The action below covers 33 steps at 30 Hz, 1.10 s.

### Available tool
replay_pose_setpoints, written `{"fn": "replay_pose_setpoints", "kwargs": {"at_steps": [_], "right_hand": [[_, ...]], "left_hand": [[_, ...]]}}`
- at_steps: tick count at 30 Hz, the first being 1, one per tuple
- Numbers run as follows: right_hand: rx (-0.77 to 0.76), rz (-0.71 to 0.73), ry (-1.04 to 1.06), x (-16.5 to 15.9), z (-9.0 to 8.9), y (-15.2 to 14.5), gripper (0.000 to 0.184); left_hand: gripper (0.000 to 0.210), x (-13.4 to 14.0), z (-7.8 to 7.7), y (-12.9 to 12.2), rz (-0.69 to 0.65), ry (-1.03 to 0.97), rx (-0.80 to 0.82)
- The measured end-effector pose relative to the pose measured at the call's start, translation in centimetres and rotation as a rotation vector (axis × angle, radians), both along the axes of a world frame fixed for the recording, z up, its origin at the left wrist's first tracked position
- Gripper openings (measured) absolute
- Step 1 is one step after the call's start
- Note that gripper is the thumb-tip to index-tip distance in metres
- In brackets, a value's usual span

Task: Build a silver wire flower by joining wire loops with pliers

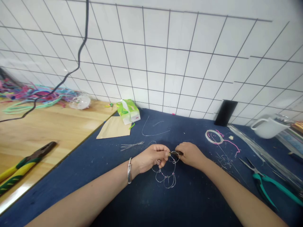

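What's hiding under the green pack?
Tan paper sticks out from beneath the green pack, and blue cloth shows beside it. The pack hides how far the paper goes underneath and whether anything else is there.

The person near me works with bare hands, left hand (151,158) and right hand (190,153) alike, and both forearms are bare too, slim and widening away from the wrists. Round the left wrist sits a shiny, silver-coloured metal bangle (129,171), narrow and rounded; it looks like doubled bands joined midway, though the blur makes that uncertain.
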State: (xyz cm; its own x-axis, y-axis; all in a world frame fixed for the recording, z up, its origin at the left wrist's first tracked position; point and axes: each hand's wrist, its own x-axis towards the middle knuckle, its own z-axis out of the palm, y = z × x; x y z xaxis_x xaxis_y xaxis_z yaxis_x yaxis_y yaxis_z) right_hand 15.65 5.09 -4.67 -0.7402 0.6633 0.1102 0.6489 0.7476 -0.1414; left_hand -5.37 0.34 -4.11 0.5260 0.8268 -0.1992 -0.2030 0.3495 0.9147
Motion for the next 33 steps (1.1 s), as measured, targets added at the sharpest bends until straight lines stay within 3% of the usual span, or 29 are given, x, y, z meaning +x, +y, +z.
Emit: {"fn": "replay_pose_setpoints", "kwargs": {"at_steps": [6, 23, 33], "right_hand": [[-0.019, -0.048, 0.008, -0.1, 0.07, -0.02, 0.022], [-0.021, -0.076, -0.001, -0.17, 0.16, -0.08, 0.021], [-0.043, -0.071, 0.018, -0.22, 0.5, -0.18, 0.024]], "left_hand": [[0.015, 0.13, 0.07, -0.13, -0.011, -0.022, -0.024], [0.015, 0.13, 0.06, -0.23, 0.008, 0.041, 0.01], [0.017, 0.25, 0.19, -0.27, 0.04, -0.043, 0.057]]}}
